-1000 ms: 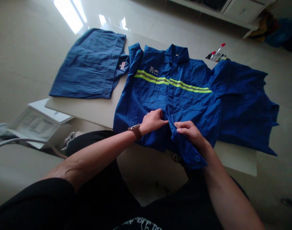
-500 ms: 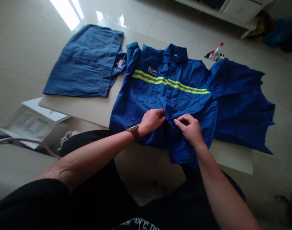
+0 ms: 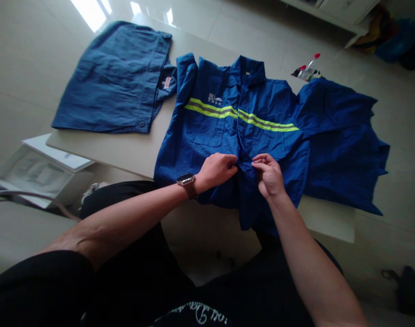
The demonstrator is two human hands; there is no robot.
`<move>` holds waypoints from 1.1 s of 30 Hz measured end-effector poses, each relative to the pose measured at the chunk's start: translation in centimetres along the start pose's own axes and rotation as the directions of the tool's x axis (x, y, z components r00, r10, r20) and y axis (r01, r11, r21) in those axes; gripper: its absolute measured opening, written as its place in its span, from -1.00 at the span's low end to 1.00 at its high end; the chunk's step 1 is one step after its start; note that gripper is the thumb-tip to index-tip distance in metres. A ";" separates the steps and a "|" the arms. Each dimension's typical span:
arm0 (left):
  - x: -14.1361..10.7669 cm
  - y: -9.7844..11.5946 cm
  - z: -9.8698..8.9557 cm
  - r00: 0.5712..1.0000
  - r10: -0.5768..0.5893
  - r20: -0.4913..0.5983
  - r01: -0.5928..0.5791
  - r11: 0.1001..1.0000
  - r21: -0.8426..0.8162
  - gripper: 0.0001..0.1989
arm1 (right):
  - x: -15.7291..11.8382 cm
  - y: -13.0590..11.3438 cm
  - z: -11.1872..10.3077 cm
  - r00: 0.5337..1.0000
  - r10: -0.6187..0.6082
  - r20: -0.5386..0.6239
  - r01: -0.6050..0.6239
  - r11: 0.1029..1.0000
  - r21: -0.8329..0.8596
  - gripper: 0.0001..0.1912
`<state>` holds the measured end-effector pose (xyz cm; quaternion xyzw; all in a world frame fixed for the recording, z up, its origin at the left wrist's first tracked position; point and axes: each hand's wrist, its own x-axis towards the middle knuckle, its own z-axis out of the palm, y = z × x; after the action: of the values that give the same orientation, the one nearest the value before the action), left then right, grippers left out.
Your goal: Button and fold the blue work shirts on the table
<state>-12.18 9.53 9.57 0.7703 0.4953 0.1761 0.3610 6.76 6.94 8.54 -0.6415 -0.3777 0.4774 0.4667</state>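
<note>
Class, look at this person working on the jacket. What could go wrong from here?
The jacket's lower front hangs past the near edge of the table, so a tug could drag it lapward. The watch on the left wrist lies over the jacket and might snag the cloth. The blue garment at right juts past the table's end and may slip off.

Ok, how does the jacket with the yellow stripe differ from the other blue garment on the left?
The jacket is a deeper blue than the left garment. The jacket has a yellow-and-grey band; the left garment shows none. The left hand and right hand are at the jacket's front; neither touches the left garment. Both rest on the table.
</note>
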 end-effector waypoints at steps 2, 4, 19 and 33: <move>0.0 0.1 -0.1 1.000 0.003 0.002 -0.003 1.000 -0.009 -0.85 | -0.3 -0.2 0.0 0.996 -0.087 0.008 0.088 0.988 -0.128 -0.87; 0.1 0.0 -0.1 1.000 0.012 0.006 -0.012 1.000 -0.028 -0.86 | -0.8 -0.5 0.3 0.974 -0.197 0.114 0.222 0.929 -0.297 -0.86; 0.0 -0.9 0.3 0.998 -0.049 0.031 0.047 0.997 0.064 -0.66 | -1.2 -0.1 0.7 0.896 -0.325 0.302 0.438 0.759 -0.481 -0.82; 0.4 -0.9 0.1 0.998 -0.042 0.055 0.046 0.997 -0.063 -0.74 | -1.1 0.6 1.5 0.901 -0.351 0.256 0.434 0.718 -0.545 -0.81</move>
<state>-12.51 10.08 8.77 0.7516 0.4965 0.1633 0.4025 5.03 6.13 8.06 -0.6254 -0.6647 0.2681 0.3086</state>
